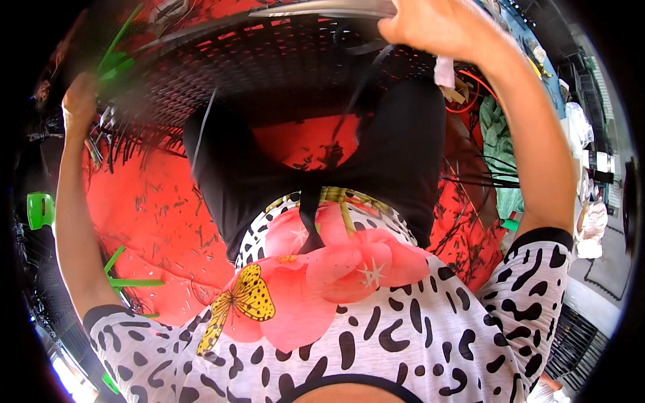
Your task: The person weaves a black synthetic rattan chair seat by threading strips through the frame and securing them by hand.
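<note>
A black woven plastic basket [269, 70] with an open lattice spans the space in front of my knees. At its upper right, my right hand [433, 28] is closed with thumb and fingers together on a flat grey plastic strip [366, 79], which trails down from it. The pale rim band [322, 9] of the basket reaches this hand. My left hand [79, 101] is curled at the basket's far left end, beside a blurred green object [115, 70]. Its fingers are partly hidden, so what it grips cannot be made out.
Short black scraps litter the red floor covering [154, 195]. Cut black strip ends [127, 141] stick out at the left. Green plastic legs [134, 282] and a green piece [41, 210] stand left. Right lie crumpled green cloth [500, 148], a red-orange cord [480, 84] and white bundles [579, 127].
</note>
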`<state>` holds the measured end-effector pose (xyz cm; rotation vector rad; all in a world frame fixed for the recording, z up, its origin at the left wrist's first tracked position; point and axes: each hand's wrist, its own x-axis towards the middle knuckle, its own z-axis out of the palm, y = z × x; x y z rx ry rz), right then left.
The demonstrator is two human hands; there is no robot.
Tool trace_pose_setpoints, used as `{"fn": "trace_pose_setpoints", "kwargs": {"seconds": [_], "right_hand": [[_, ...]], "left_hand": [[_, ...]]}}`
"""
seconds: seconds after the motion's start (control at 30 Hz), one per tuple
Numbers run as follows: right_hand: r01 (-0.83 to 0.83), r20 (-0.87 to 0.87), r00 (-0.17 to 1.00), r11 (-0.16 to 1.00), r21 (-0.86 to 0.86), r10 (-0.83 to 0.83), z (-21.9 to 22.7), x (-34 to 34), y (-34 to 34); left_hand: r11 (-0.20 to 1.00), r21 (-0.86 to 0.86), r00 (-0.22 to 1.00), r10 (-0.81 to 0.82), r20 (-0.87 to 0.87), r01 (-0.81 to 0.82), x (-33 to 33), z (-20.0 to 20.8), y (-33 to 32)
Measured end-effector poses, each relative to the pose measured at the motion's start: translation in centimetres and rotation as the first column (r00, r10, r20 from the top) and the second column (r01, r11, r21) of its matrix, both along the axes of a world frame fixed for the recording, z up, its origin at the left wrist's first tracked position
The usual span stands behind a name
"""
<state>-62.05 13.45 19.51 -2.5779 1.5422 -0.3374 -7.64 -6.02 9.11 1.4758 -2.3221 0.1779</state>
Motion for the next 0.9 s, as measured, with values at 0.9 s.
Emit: {"fn": "trace_pose_setpoints", "kwargs": {"seconds": [0.9], "right_hand": [[-0.058,0.842,0.535,0.990,0.126,-0.076,-4.4,-0.8,2.3]], "left_hand": [[0.726,0.405,0.615,-0.031,-0.788,0.556,-21.6,4.2,17.0]]}}
